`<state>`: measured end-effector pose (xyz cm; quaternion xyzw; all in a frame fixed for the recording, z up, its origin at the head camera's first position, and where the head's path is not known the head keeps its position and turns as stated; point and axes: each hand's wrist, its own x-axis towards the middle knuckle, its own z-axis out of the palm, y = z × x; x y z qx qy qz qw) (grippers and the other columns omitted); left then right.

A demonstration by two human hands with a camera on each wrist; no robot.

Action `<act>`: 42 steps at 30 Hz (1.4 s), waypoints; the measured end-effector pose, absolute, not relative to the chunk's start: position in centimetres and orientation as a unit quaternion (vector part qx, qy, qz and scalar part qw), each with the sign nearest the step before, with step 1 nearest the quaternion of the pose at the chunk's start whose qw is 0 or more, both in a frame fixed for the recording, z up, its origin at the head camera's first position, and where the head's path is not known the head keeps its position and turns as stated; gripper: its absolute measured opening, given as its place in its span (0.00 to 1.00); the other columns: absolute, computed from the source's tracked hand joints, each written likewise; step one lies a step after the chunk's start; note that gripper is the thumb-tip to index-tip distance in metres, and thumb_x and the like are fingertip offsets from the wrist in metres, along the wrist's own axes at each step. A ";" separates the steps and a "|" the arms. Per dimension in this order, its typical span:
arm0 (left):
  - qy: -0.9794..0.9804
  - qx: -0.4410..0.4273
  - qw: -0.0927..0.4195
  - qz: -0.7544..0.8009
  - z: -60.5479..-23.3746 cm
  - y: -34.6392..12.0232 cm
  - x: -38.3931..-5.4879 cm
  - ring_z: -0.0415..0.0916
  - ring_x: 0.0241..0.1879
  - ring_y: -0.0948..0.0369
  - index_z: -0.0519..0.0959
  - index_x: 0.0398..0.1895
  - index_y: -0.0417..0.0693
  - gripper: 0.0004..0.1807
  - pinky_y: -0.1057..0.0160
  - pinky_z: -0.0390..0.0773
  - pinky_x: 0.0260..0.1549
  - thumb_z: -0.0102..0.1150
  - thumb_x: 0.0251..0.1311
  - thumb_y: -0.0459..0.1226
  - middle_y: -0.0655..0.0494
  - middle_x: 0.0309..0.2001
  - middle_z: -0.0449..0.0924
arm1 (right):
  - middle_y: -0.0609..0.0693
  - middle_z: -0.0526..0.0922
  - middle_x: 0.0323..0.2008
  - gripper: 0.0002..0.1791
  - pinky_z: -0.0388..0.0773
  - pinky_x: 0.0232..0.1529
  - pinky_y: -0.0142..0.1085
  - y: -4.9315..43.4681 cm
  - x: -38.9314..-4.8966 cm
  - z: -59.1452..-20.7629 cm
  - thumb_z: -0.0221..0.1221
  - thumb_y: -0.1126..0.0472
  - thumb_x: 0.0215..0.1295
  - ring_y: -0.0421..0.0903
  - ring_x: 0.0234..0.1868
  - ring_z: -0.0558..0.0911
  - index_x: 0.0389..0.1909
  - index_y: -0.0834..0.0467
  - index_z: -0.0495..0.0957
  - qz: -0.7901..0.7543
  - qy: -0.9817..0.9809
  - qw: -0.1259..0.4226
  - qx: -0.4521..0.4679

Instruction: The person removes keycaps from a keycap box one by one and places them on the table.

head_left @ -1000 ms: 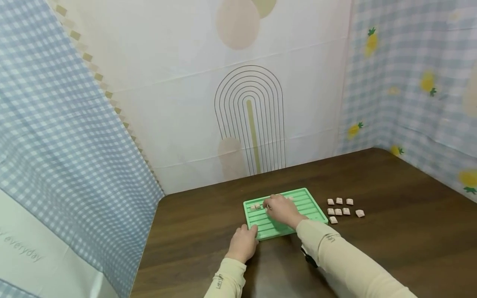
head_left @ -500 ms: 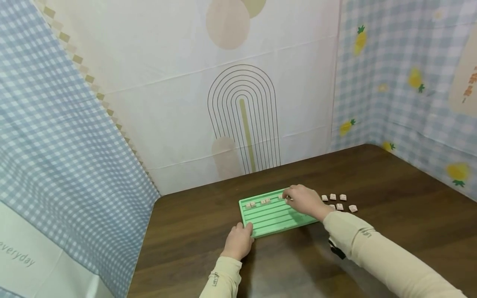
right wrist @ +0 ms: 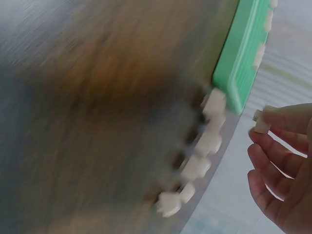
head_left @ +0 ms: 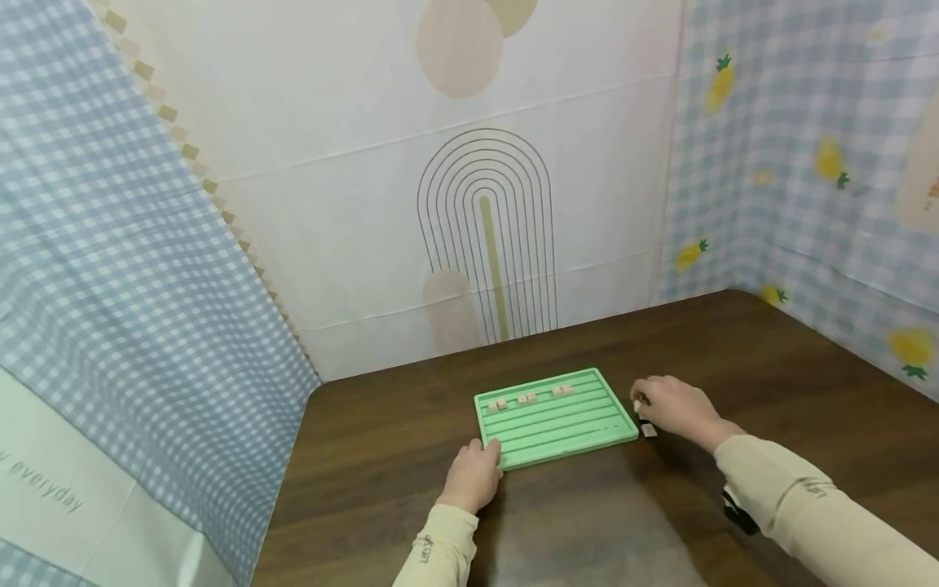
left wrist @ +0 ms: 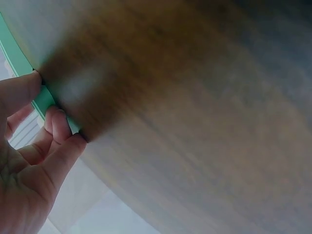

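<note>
A light green ridged tray [head_left: 557,424] lies on the table. Several beige keycaps [head_left: 562,390] sit in pairs along its back row. My left hand [head_left: 473,475] grips the tray at its front left corner, with fingertips on the green edge [left wrist: 45,100] in the left wrist view. To the right of the tray, my right hand [head_left: 678,408] pinches one beige keycap [right wrist: 262,126] between thumb and fingertips, above the table. Below it, several loose keycaps [right wrist: 196,166] lie in the right wrist view. In the head view the hand hides most of them; one keycap [head_left: 649,430] shows.
The brown wooden table [head_left: 381,481] runs back to a pale patterned cloth [head_left: 352,244]. A blue checked cloth [head_left: 147,269] hangs along the left side, and another with pineapples [head_left: 814,204] hangs on the right.
My right hand has moved right, off the tray's back row to the loose keycaps, and has taken hold of one. A pair now shows where it was. The left hand stays at the corner.
</note>
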<state>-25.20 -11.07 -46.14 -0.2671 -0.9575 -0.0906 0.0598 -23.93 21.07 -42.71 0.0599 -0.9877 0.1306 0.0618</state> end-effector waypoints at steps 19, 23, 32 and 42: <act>-0.955 -0.275 0.073 -0.089 -46.2 -11.0 -25.4 0.70 0.27 0.54 0.68 0.29 0.48 0.12 0.61 0.73 0.27 0.64 0.52 0.37 0.50 0.28 0.70 | 0.44 0.78 0.26 0.09 0.60 0.20 0.35 23.3 -22.6 -45.0 0.52 0.69 0.57 0.39 0.22 0.68 0.32 0.54 0.78 0.111 -0.992 0.009 0.050; -0.955 -0.274 0.072 -0.090 -46.2 -11.1 -25.5 0.71 0.27 0.54 0.68 0.29 0.48 0.12 0.61 0.73 0.27 0.64 0.53 0.37 0.50 0.28 0.70 | 0.45 0.78 0.27 0.08 0.61 0.21 0.36 23.3 -22.7 -45.0 0.52 0.69 0.57 0.40 0.22 0.68 0.32 0.54 0.78 0.110 -0.993 0.011 0.048; -0.956 -0.270 0.063 -0.094 -45.9 -11.1 -25.4 0.70 0.27 0.55 0.68 0.29 0.48 0.12 0.62 0.72 0.26 0.64 0.53 0.37 0.51 0.28 0.70 | 0.46 0.80 0.29 0.08 0.61 0.21 0.36 23.2 -22.8 -44.5 0.54 0.67 0.57 0.40 0.22 0.69 0.34 0.55 0.79 0.115 -0.992 -0.002 0.047; -0.956 -0.272 0.055 -0.094 -45.9 -11.1 -25.2 0.69 0.27 0.55 0.68 0.30 0.48 0.12 0.62 0.71 0.25 0.63 0.53 0.36 0.51 0.29 0.70 | 0.49 0.81 0.30 0.05 0.70 0.21 0.38 22.5 -23.7 -44.2 0.56 0.61 0.60 0.41 0.24 0.74 0.35 0.57 0.78 0.139 -0.988 0.055 0.044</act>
